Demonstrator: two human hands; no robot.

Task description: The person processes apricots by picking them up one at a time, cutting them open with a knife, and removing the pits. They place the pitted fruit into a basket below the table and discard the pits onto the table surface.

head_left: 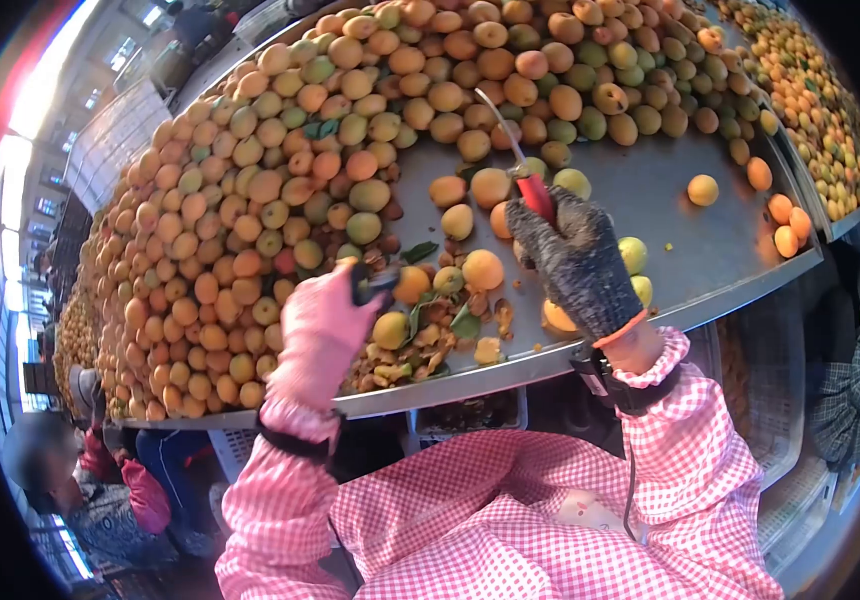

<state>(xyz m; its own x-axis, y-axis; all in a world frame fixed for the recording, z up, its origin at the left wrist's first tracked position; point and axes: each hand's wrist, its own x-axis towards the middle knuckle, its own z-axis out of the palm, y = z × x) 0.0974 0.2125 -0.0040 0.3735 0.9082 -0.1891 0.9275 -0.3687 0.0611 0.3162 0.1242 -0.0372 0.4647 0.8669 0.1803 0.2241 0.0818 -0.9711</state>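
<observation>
My right hand, in a dark grey knit glove, is wrapped round the red handle of a curved knife. Its thin blade points up and away over the apricots. My left hand wears a pink glove with black finger coverings, and its fingers are curled. A small orange-yellow bit shows at the fingers; what they hold I cannot tell. Beside the left fingers lies an orange apricot. Loose apricots, such as one large orange apricot, lie between the hands. Below them spread cut fruit scraps with green leaves.
A big heap of apricots covers the left and far side of the metal table. Several apricots sit near its right edge. Another heap is at far right. Crates stand below. People work at both sides.
</observation>
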